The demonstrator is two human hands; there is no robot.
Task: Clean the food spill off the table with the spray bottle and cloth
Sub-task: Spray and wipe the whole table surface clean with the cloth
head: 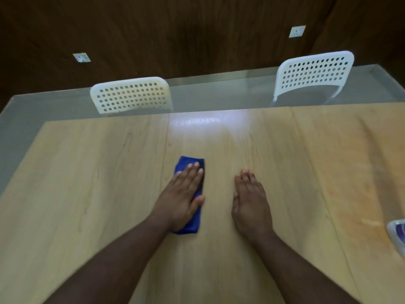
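Head view: the left hand (183, 194) lies flat on the blue cloth (190, 224), its fingers (194, 170) straight and close together, the thumb resting along the cloth's right edge. The cloth is folded into a long narrow strip running away from the person, and it sits on the wooden surface (87, 183) just right of a seam between two panels. Its far end shows past the fingertips and its near end shows beside the wrist.

The right hand (251, 202) rests palm down on the bare wood, near the cloth but apart from it, its fingers straight and together and holding nothing. Both forearms reach in from the bottom edge.

At the right edge of the frame, well apart from the hands, a whitish object with a purple part (397, 233) is cut off by the border; I cannot tell what it is. An orange tint runs over the wood on that side.

A bright patch of light reflects off the far middle of the surface. Beyond the far edge stand two white chairs with perforated backs, one on the left (131, 95) and one on the right (315, 72). Behind them is a dark brown wall with two white socket plates (297, 31).
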